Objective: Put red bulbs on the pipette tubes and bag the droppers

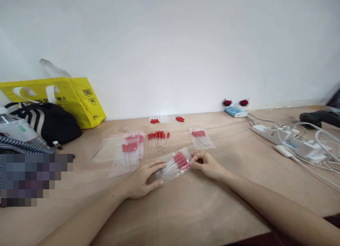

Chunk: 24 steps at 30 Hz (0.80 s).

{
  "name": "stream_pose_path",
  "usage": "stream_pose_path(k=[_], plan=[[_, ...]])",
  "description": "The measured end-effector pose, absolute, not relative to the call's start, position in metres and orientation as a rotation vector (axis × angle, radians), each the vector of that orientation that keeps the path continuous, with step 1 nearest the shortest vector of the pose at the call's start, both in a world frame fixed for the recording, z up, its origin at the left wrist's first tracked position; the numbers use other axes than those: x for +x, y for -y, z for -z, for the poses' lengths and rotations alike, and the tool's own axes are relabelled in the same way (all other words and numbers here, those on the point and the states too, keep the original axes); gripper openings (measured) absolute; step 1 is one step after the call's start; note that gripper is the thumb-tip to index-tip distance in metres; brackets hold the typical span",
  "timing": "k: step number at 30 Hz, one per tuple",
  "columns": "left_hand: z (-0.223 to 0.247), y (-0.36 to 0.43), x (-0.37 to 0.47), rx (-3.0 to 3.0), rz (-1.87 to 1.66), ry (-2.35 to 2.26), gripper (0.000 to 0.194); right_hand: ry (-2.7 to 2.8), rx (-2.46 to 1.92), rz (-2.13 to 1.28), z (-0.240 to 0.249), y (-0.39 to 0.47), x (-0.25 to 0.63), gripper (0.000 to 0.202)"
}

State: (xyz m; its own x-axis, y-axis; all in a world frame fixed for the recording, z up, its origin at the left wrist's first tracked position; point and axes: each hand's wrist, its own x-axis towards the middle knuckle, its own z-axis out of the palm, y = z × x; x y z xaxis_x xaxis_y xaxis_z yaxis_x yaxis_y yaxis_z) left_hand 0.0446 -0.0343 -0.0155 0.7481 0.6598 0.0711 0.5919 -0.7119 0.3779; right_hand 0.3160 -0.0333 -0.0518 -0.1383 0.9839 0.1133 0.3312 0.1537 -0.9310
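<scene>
A clear plastic bag (pixel 170 171) holding several red-bulbed droppers (pixel 180 160) lies in front of me, its bulbs toward the right. My right hand (pixel 207 163) pinches the bag's right edge between thumb and fingers. At the bag's other end, my left hand (pixel 145 175) rests with thumb and fingers apart, its fingertips by the bag's left side. Loose droppers (pixel 158 139) with red bulbs lie in a row just beyond. Filled clear bags (pixel 130 155) overlap to the left, and another bag of droppers (pixel 202 138) lies flat to the right.
Two small groups of red bulbs (pixel 180 119) lie on clear bags near the wall. A yellow bag (pixel 87 100), a black bag (pixel 61 120) and a plastic bottle (pixel 21 127) stand left. Right are a blue tissue pack (pixel 236 111) and a power strip (pixel 265 132) with tangled cables.
</scene>
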Motion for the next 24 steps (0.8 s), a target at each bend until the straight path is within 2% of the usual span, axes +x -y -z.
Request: stream_pose_path(k=[4,7,17,24], plan=[[0.018,0.032,0.043,2.604,-0.276,-0.953,0.049,1.202,-1.26,-1.325,0.041,0.026,0.316,0.023],[0.021,0.03,0.041,2.6,-0.299,-0.938,0.05,0.919,-1.157,-1.405,0.038,0.019,0.316,0.02],[0.017,0.035,0.042,2.555,-0.239,-0.99,0.051,0.971,-1.268,-0.967,0.036,-0.057,0.347,0.021],[0.021,0.032,0.038,2.55,-0.246,-0.972,0.05,1.137,-1.433,-0.607,0.031,-0.096,0.379,0.014]])
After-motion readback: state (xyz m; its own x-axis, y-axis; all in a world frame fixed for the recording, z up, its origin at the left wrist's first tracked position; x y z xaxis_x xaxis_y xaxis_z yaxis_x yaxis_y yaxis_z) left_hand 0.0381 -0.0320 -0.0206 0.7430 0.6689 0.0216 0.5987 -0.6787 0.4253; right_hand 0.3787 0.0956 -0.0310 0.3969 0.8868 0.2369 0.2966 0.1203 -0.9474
